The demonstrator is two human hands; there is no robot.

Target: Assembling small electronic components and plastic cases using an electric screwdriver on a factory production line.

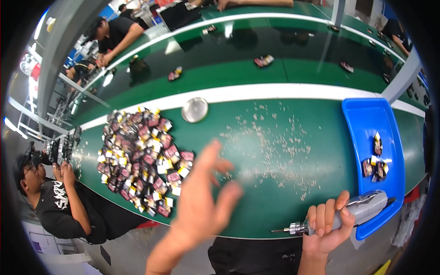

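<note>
My right hand (331,223) is wrapped round a grey electric screwdriver (366,207). The tool lies nearly level, its thin bit pointing left over the bench's near edge. My left hand (206,197), slightly blurred, hovers over the green bench top with fingers apart and nothing in them. Beside it on the left is a big heap of small parts (142,158) in black, dark red, white and yellow. To its right, many tiny pale pieces (270,146), perhaps screws, lie scattered. A blue tray (350,114) at the right holds several of the small parts.
A round metal dish (195,110) stands by the white rail (275,91) at the bench's far side. Past that rail, a green conveyor belt (220,78) carries a few spaced parts. A co-worker (59,206) sits at the left; other people work beyond. Metal posts (405,75) rise nearby.
</note>
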